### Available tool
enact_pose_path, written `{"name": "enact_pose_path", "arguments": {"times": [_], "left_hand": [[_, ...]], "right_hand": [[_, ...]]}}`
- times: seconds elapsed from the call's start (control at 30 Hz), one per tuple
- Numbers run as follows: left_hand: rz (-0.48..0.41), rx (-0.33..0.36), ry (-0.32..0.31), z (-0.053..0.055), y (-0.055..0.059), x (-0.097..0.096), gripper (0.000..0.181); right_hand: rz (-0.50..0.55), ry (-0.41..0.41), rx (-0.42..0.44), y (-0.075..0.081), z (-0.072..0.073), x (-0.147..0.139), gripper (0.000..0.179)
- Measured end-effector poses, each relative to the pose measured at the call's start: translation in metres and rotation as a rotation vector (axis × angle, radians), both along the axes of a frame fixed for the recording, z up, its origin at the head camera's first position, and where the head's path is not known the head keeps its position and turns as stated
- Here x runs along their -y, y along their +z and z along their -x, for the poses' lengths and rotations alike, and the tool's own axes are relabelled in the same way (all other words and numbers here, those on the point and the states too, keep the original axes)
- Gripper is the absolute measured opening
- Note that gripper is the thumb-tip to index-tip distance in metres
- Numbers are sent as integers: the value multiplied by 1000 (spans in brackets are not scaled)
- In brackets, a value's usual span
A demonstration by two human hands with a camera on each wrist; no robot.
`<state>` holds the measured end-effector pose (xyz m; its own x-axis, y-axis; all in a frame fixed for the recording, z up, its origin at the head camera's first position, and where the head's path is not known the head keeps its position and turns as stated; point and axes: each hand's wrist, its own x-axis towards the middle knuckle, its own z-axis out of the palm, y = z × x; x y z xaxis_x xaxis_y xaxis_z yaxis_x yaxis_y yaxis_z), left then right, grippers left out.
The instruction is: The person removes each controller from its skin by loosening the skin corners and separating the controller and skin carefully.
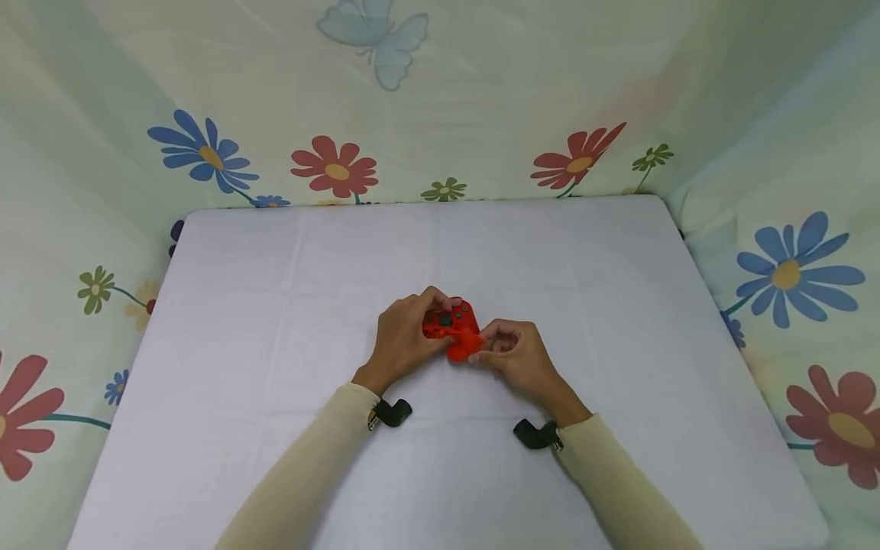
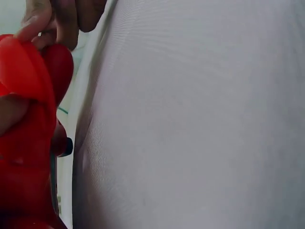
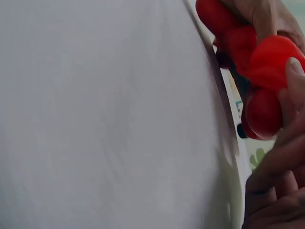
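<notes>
A red game controller (image 1: 467,312) with dark green buttons is held above the white table, over its middle. A brighter red, soft-looking cover (image 1: 462,348), like a silicone skin, is partly over it and folded back at the near side. My left hand (image 1: 404,330) grips the controller's left side, fingers at the far edge and thumb on the near side. My right hand (image 1: 519,355) pinches the cover at the right grip between thumb and fingers. In the right wrist view the bare, darker controller grip (image 3: 264,113) sticks out below the bright cover (image 3: 271,61).
A white cloth covers the table (image 1: 275,451). Behind it and at both sides hangs a pale curtain (image 1: 481,92) with printed flowers and a butterfly. A small black wrist camera (image 1: 394,413) sits at the left cuff, another black camera (image 1: 535,435) at the right cuff.
</notes>
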<state>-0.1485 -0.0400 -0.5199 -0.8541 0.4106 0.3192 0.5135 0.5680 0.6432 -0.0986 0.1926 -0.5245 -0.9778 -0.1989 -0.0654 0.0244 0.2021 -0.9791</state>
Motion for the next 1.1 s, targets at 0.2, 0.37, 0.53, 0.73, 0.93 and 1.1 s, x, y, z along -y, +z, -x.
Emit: {"name": "enact_pose_path", "arguments": {"times": [0.2, 0.37, 0.53, 0.73, 0.93, 1.1], "left_hand": [[38, 55, -60, -1, 3, 1, 51], [64, 94, -104, -2, 8, 5, 53], [72, 51, -122, -2, 11, 9, 52], [48, 22, -156, 2, 10, 12, 49], [-65, 87, -232, 4, 11, 22, 47], [-111, 158, -292, 7, 16, 29, 51]], "right_hand": [[-123, 179, -17, 7, 9, -10, 14], [-173, 203, -28, 10, 11, -9, 15], [-338, 119, -174, 15, 4, 13, 41], [-433, 94, -283, 17, 1, 25, 30], [-363, 187, -203, 17, 5, 13, 8], [-319, 272, -169, 19, 11, 9, 8]]}}
